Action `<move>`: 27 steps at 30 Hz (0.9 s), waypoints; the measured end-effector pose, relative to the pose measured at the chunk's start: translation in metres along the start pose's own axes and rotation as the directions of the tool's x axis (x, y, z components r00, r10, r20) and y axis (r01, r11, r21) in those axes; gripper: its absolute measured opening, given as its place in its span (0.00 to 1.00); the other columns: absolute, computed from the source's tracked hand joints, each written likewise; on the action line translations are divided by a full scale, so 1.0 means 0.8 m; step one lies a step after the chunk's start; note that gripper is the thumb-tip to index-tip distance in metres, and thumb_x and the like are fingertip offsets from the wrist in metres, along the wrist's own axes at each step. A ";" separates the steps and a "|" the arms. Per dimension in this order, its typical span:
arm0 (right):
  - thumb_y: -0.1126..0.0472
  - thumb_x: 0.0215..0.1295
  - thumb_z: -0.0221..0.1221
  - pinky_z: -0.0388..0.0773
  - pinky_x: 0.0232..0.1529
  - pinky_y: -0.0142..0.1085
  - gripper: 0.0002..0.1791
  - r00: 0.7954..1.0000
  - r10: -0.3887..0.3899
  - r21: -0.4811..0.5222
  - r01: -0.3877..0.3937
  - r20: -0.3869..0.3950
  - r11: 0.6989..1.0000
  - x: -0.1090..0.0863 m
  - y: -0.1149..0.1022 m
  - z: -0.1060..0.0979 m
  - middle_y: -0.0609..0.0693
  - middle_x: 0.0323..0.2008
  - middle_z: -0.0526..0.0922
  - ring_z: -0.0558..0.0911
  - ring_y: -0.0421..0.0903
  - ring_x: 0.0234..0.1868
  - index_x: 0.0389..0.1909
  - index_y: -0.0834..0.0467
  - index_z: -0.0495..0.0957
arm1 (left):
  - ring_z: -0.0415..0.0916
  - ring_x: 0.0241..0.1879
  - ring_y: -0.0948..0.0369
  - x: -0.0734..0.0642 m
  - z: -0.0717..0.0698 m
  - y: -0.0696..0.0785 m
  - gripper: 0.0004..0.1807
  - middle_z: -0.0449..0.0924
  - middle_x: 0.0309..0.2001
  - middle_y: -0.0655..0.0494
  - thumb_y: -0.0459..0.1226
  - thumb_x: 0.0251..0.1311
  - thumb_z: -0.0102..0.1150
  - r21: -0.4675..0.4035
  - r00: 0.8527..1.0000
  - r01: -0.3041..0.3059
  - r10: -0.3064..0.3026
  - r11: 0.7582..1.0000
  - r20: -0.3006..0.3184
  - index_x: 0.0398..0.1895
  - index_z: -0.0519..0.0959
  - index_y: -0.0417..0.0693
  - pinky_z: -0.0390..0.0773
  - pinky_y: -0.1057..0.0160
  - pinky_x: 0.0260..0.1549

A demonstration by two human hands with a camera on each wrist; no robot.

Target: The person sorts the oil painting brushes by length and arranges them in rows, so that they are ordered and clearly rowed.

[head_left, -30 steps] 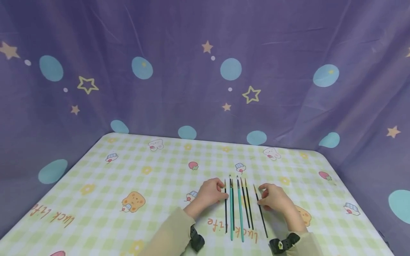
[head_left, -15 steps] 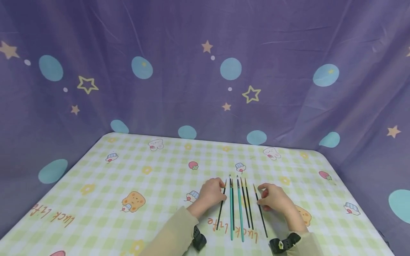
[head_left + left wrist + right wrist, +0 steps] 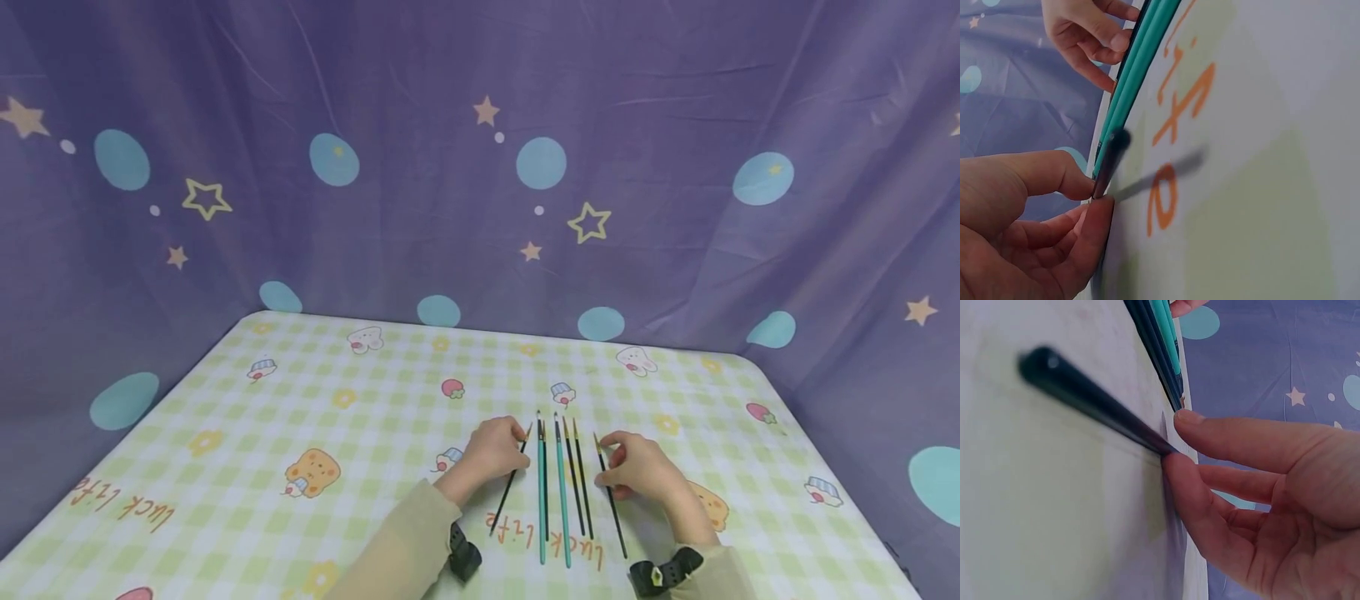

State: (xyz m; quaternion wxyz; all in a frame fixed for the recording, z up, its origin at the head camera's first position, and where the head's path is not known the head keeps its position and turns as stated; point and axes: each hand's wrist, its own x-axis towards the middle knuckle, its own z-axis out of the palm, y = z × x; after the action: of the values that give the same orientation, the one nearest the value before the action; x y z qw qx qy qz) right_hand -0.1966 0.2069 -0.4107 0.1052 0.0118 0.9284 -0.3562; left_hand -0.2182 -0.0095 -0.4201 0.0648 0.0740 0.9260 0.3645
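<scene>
My left hand (image 3: 495, 450) pinches a thin black paintbrush (image 3: 504, 502) between thumb and finger. It slants, its handle end toward the lower left; in the left wrist view the handle end (image 3: 1113, 150) stands off the cloth. My right hand (image 3: 637, 467) is at another black paintbrush (image 3: 617, 521) on the right. In the right wrist view its index fingertip meets the handle (image 3: 1091, 397), while the thumb is apart from it. Between the hands lie a teal paintbrush (image 3: 542, 508), a second teal paintbrush (image 3: 563, 508) and several black ones, roughly parallel, bristles away from me.
A green-and-white checked tablecloth (image 3: 390, 433) with printed cartoons covers the table. Behind it hangs a purple curtain (image 3: 420, 233) with stars and blue ovals. A black strap with a small device (image 3: 463, 557) sits on the left wrist, another device (image 3: 663, 573) on the right.
The left paintbrush has swung from nearly upright in view to slanted, its handle end moving left, while the left hand shifted slightly left. The right thumb has moved a little left; its brush stays put.
</scene>
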 end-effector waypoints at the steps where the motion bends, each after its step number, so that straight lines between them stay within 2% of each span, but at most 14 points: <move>1: 0.68 0.44 0.68 0.76 0.19 0.34 0.29 1.000 0.001 0.001 -0.001 0.000 1.000 0.000 0.000 0.000 0.52 0.26 0.73 0.76 0.43 0.16 0.51 0.66 0.71 | 0.69 0.21 0.62 0.000 0.000 0.000 0.15 0.73 0.24 0.56 0.32 0.40 0.66 -0.008 1.000 0.004 -0.004 1.000 0.008 0.35 0.76 0.42 0.70 0.67 0.20; 9: 0.71 0.44 0.66 0.76 0.20 0.34 0.29 1.000 0.008 0.002 -0.008 0.011 1.000 0.002 0.001 0.002 0.53 0.28 0.72 0.76 0.42 0.18 0.51 0.65 0.71 | 0.69 0.22 0.64 0.002 -0.006 -0.001 0.15 0.72 0.23 0.58 0.32 0.40 0.65 -0.011 1.000 0.013 -0.012 1.000 0.028 0.36 0.78 0.42 0.69 0.69 0.21; 16: 0.71 0.44 0.66 0.76 0.20 0.34 0.29 1.000 0.012 0.007 -0.012 0.012 1.000 0.002 0.001 0.001 0.53 0.28 0.72 0.76 0.42 0.18 0.51 0.65 0.71 | 0.72 0.21 0.63 0.005 -0.008 -0.004 0.17 0.74 0.25 0.57 0.31 0.42 0.64 -0.115 0.996 0.077 -0.071 0.990 0.057 0.40 0.78 0.42 0.73 0.68 0.20; 20: 0.71 0.44 0.66 0.76 0.20 0.33 0.28 1.000 0.018 0.014 -0.018 0.012 1.000 0.003 0.002 0.002 0.53 0.28 0.71 0.75 0.42 0.18 0.51 0.64 0.71 | 0.71 0.20 0.63 0.007 -0.008 -0.011 0.16 0.75 0.25 0.56 0.29 0.43 0.62 -0.217 0.996 0.075 -0.064 0.973 0.057 0.40 0.79 0.41 0.73 0.68 0.19; 27: 0.72 0.44 0.65 0.76 0.20 0.33 0.28 1.000 0.016 0.015 -0.016 0.007 1.000 0.005 0.003 0.003 0.52 0.27 0.72 0.75 0.42 0.18 0.51 0.64 0.71 | 0.69 0.19 0.63 0.011 -0.010 -0.024 0.16 0.73 0.26 0.53 0.25 0.46 0.56 -0.380 0.995 0.068 -0.037 0.922 0.087 0.41 0.79 0.39 0.74 0.67 0.16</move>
State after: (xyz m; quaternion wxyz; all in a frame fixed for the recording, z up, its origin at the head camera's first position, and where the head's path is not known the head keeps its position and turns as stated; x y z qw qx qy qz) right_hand -0.1998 0.2068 -0.4149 0.1112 0.0186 0.9251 -0.3626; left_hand -0.2301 -0.0274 -0.4281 0.1241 0.0492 0.8354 0.5332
